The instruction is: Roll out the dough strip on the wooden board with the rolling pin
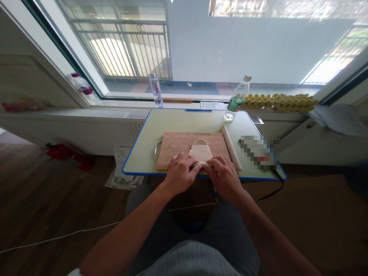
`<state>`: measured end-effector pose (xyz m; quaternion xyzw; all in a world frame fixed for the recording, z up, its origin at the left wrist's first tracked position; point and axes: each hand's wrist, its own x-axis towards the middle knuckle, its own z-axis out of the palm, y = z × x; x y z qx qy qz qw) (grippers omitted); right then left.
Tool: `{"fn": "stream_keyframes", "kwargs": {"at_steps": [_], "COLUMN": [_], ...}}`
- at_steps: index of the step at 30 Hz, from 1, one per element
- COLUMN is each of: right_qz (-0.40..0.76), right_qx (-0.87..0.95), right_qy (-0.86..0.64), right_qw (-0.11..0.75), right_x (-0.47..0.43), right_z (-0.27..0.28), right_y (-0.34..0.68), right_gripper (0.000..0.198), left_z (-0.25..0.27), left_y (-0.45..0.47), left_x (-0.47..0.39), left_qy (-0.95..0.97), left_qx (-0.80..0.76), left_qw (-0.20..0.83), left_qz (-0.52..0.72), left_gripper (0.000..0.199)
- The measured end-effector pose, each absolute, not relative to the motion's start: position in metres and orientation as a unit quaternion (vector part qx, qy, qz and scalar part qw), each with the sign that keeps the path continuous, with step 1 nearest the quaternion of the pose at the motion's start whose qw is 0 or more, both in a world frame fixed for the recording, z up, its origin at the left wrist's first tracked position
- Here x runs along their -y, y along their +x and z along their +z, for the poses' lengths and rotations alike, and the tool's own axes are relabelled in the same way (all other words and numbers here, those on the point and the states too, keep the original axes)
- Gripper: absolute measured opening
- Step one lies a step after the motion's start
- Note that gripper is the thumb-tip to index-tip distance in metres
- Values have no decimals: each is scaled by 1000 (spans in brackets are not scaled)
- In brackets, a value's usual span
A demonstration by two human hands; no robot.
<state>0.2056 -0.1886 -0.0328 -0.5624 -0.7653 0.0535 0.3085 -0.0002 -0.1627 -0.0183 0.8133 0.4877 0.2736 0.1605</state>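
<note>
A flat sheet of pale dough point(201, 150) lies on a wooden cutting board point(172, 147), its far end rounded. Its near edge is curled into a narrow roll. My left hand point(182, 168) pinches the left end of that roll between thumb and fingers. At the right end, my right hand point(222, 172) grips it the same way. Both hands rest at the board's front edge, and the fingertips partly hide the dough. To the right of the board lies a wooden rolling pin point(231, 148), touched by neither hand.
The board sits on a small blue-edged table point(140, 153). A clear bottle point(156, 91) stands at the back, a green-labelled bottle point(236, 100) at the back right. A blurred-out object with a black strap point(277, 188) lies at the right. Yellow items point(278, 102) line the windowsill.
</note>
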Motion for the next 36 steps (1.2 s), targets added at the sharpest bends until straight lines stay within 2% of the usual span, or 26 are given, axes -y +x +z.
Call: {"fn": "stream_keyframes", "kwargs": {"at_steps": [9, 14, 26, 31, 36], "right_qz": [73, 40, 64, 33, 3], "right_qx": [728, 710, 685, 693, 752], "right_qy": [-611, -642, -670, -650, -567], "right_qw": [301, 287, 279, 309, 337], "right_x": [170, 170, 167, 171, 193], "right_z": [-33, -30, -22, -24, -31], "right_y": [201, 197, 198, 196, 187], "right_gripper": [27, 28, 27, 12, 35], "left_z": [-11, -15, -19, -21, -25], "left_y": [10, 14, 20, 15, 3], "left_x": [151, 149, 154, 155, 159], "left_qy": [801, 792, 771, 761, 814], "left_qx": [-533, -551, -579, -574, -484], "left_qw": [148, 124, 107, 102, 106], "left_qz": [228, 230, 244, 284, 303], "left_gripper": [22, 21, 18, 5, 20]}}
